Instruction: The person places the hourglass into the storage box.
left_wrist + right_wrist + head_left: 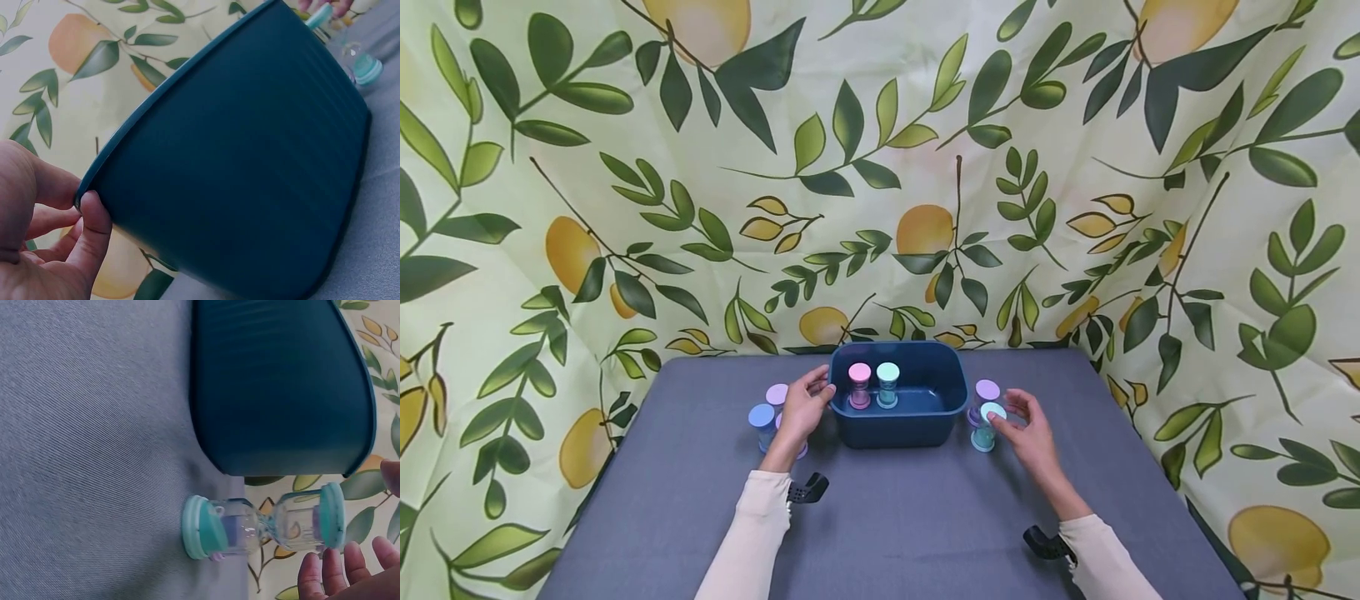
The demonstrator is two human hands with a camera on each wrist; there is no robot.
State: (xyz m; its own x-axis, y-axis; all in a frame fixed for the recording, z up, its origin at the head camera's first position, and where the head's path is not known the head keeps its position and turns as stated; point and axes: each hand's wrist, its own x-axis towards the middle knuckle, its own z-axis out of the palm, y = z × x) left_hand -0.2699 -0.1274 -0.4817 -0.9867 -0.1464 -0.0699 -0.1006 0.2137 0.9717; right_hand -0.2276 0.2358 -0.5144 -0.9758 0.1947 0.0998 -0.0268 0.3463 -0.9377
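A dark blue bin (917, 421) stands on the grey table, holding a pink-capped hourglass (859, 385) and a teal-capped hourglass (887, 383). My left hand (822, 390) pinches the bin's left rim (187, 69), thumb (94, 215) on the outer wall. Beside that hand stand a purple-capped hourglass (777, 394) and a blue-capped hourglass (762, 419). Right of the bin, my right hand (1003, 414) hovers with spread fingers (325, 575) around the top of a mint-capped hourglass (262, 526); no firm grip shows. Another purple-capped hourglass (987, 391) stands just behind it.
The grey table (887, 517) stretches toward me in front of the bin. A lemon-and-leaf print cloth (880, 167) hangs behind and along both sides. Black wrist mounts (808, 489) sit on both sleeves.
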